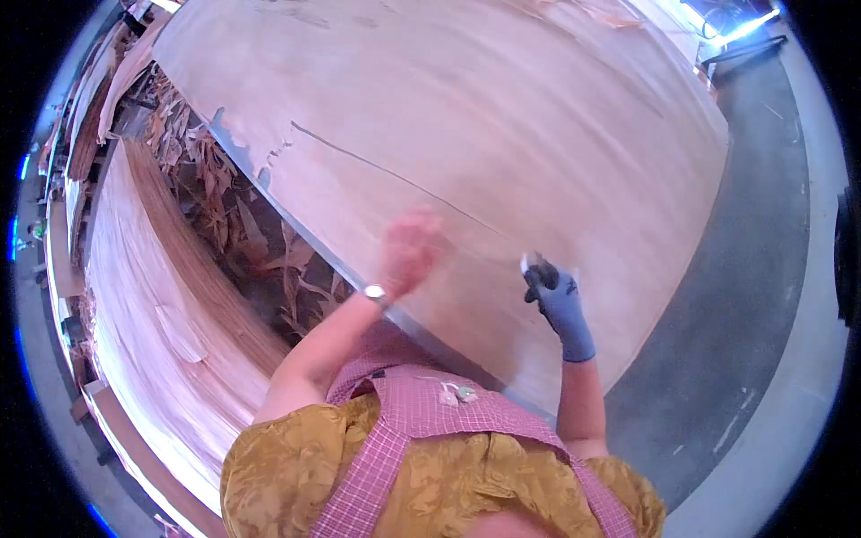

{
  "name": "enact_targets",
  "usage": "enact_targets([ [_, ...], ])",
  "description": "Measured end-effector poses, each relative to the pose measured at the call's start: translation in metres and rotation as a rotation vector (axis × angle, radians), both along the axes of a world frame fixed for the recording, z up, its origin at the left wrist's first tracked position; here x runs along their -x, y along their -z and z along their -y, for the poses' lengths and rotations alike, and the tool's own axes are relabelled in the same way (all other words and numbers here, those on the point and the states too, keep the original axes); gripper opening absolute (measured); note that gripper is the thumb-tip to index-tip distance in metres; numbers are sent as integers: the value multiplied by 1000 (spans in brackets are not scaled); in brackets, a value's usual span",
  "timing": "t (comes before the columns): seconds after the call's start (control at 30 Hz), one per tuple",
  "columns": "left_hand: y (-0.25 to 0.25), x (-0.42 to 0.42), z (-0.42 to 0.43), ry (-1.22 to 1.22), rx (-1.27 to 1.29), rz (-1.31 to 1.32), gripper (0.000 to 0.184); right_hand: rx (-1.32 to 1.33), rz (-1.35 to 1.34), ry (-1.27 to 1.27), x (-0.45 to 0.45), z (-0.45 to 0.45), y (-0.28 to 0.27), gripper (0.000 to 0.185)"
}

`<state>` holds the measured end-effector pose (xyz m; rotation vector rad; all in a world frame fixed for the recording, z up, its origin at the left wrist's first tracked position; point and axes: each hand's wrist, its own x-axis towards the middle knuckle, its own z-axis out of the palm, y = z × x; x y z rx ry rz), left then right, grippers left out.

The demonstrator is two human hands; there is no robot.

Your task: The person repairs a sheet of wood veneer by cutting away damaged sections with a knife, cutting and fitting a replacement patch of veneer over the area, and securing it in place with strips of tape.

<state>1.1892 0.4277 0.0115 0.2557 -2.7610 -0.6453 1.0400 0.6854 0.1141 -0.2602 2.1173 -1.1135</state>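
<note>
A broad, pale wood veneer sheet (502, 134) lies before me, with a long dark split running diagonally across it and ragged holes near its left edge. My left hand (413, 249), bare with a watch at the wrist, is over the sheet's near left part, below the split; motion smears its fingers. My right hand (553, 296) wears a blue-grey glove with dark fingertips and is over the sheet further right. Its fingers are closed around a small whitish object (526, 264), whose kind I cannot make out.
Left of the sheet, torn veneer scraps (247, 238) litter the floor beside a stack of veneer (170, 314). A grey floor strip (749, 269) runs along the right. A bright lamp (749, 29) shines at the upper right.
</note>
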Motion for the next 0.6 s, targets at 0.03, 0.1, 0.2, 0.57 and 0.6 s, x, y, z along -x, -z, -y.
enact_targets([
  [0.03,-4,-13,43,-111,87,69,62,-17,84,12,-3,33,-2,36],
  [0.1,-6,-32,105,-230,190,159,72,-9,117,30,-15,85,6,35],
  [0.2,-3,-42,171,-213,203,195,79,90,138,75,-28,168,17,30],
  [0.57,-10,-44,231,26,-82,170,72,330,391,280,-59,361,60,26],
  [0.6,-9,-42,237,22,-91,140,69,286,406,282,-65,365,65,27],
])
